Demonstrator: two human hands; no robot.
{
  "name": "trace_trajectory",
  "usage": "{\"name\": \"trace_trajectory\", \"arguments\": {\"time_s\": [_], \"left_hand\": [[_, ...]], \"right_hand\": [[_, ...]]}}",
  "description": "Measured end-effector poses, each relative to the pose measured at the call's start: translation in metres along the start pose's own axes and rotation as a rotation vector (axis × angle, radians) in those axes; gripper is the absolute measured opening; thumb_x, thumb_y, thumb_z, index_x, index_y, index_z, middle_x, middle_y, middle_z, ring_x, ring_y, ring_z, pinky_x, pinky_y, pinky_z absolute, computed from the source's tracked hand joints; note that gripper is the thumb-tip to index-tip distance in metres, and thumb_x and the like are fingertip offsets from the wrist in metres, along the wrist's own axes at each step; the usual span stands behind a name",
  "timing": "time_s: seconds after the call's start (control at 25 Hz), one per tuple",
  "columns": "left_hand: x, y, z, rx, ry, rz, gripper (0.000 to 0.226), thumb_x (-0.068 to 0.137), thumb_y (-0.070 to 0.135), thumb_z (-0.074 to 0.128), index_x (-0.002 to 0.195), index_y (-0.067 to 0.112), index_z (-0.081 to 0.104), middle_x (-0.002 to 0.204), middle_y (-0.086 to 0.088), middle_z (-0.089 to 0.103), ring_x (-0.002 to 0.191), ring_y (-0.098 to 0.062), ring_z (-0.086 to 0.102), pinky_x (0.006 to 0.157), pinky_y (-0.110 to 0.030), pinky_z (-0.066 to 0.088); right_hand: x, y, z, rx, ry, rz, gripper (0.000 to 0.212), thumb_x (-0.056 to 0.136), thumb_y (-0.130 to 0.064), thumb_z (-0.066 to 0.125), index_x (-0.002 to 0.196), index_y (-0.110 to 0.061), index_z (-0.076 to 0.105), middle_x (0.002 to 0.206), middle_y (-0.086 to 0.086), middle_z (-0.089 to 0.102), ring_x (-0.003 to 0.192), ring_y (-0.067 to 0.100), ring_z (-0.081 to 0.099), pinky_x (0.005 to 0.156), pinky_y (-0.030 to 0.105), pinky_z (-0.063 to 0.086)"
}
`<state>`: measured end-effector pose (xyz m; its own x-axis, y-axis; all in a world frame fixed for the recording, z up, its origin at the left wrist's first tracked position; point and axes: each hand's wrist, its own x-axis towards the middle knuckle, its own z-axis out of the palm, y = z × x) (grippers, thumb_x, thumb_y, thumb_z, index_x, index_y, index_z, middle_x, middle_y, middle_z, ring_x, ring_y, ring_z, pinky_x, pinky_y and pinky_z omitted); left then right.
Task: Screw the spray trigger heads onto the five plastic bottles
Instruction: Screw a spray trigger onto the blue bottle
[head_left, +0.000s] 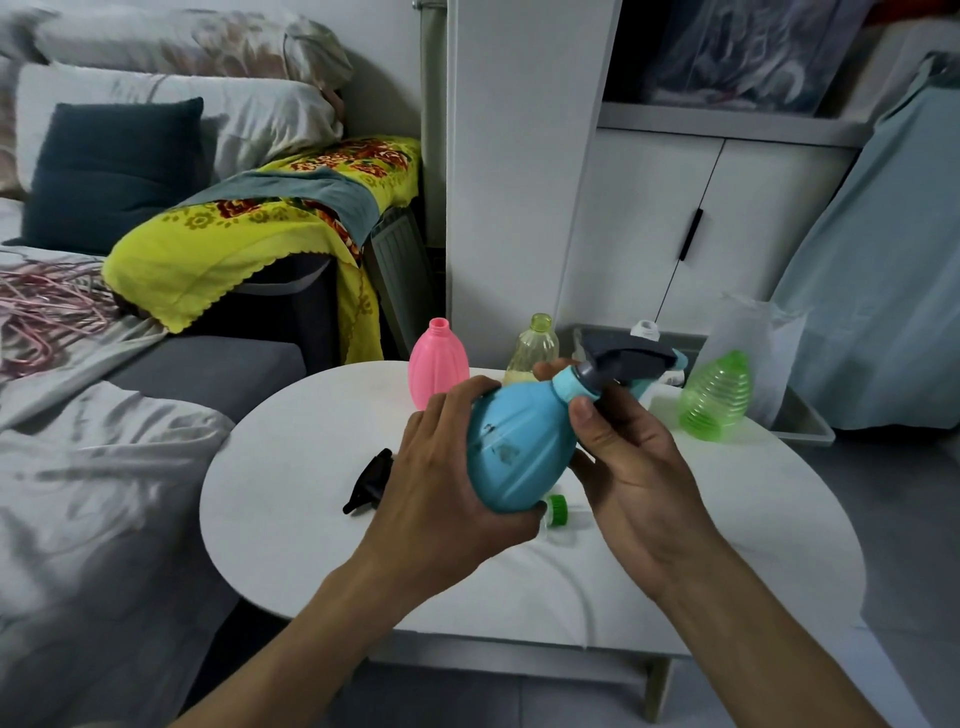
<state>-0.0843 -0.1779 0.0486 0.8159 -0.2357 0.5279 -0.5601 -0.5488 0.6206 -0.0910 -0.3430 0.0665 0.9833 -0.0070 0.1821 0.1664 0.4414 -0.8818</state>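
My left hand (441, 478) grips the round body of a blue bottle (514, 447), held tilted above the white oval table (727, 561). A grey spray trigger head (621, 361) sits on the bottle's neck, and my right hand (631, 457) pinches its blue collar. A pink bottle (436, 366), a pale yellow bottle (535, 348) and a green ribbed bottle (719, 395) stand open-necked at the table's far side. A white bottle (645, 328) is mostly hidden behind the trigger. A black trigger head (370, 480) and one with a green collar (557, 512) lie on the table.
A bed with rumpled sheets (93, 467) runs along the left, close to the table's edge. A white cabinet (675, 228) stands behind the table. A grey bin (800, 415) and a clear plastic bag (748, 343) sit at the back right.
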Motion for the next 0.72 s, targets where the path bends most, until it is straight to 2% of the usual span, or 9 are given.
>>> {"name": "trace_trajectory", "arguments": {"time_s": [0.16,0.28,0.36,0.52,0.64,0.72], "left_hand": [[-0.004,-0.001,0.007,0.037,0.017,-0.023,0.093,0.05,0.051,0.078,0.129,0.039,0.029,0.115,0.019,0.041,0.098,-0.004,0.046,0.075,-0.008,0.037],[-0.006,-0.001,0.016,0.128,0.108,-0.035,0.094,0.05,0.048,0.079,0.13,0.03,0.033,0.119,0.008,0.048,0.1,-0.01,0.043,0.079,-0.018,0.04],[-0.005,0.0,0.022,0.159,0.143,-0.043,0.094,0.051,0.047,0.079,0.131,0.027,0.034,0.12,0.006,0.05,0.1,-0.011,0.043,0.08,-0.025,0.042],[-0.006,0.0,0.028,0.049,0.102,-0.076,0.096,0.05,0.05,0.08,0.131,0.033,0.032,0.12,0.017,0.044,0.103,-0.01,0.046,0.084,-0.024,0.043],[-0.004,-0.002,0.025,-0.072,0.063,-0.127,0.098,0.046,0.05,0.084,0.129,0.039,0.032,0.12,0.021,0.047,0.107,-0.007,0.051,0.086,-0.027,0.05],[-0.001,-0.003,0.02,-0.156,0.041,-0.14,0.095,0.045,0.047,0.086,0.124,0.046,0.034,0.115,0.026,0.05,0.105,-0.004,0.055,0.08,-0.022,0.052]], "right_hand": [[-0.002,0.01,0.007,0.017,0.126,0.006,0.03,0.069,-0.033,0.077,0.098,-0.025,0.079,0.11,0.001,0.076,0.104,0.014,0.071,0.078,0.024,0.056],[-0.002,0.019,0.018,0.024,0.244,0.021,0.034,0.062,-0.045,0.078,0.093,-0.03,0.078,0.103,-0.006,0.077,0.095,0.008,0.072,0.067,0.022,0.055],[0.0,0.023,0.024,0.017,0.304,0.014,0.042,0.059,-0.05,0.078,0.096,-0.031,0.076,0.106,-0.005,0.076,0.101,0.012,0.07,0.072,0.027,0.055],[0.003,0.025,0.027,0.015,0.357,-0.004,0.044,0.06,-0.054,0.084,0.097,-0.034,0.071,0.105,-0.005,0.075,0.104,0.017,0.07,0.084,0.042,0.057],[0.001,0.029,0.029,-0.069,0.34,-0.009,0.039,0.077,-0.056,0.069,0.11,-0.035,0.069,0.111,-0.005,0.074,0.105,0.016,0.069,0.092,0.044,0.055],[0.0,0.03,0.029,-0.009,0.302,0.02,0.042,0.086,-0.052,0.057,0.12,-0.031,0.067,0.121,-0.001,0.071,0.114,0.019,0.066,0.098,0.046,0.052]]}}
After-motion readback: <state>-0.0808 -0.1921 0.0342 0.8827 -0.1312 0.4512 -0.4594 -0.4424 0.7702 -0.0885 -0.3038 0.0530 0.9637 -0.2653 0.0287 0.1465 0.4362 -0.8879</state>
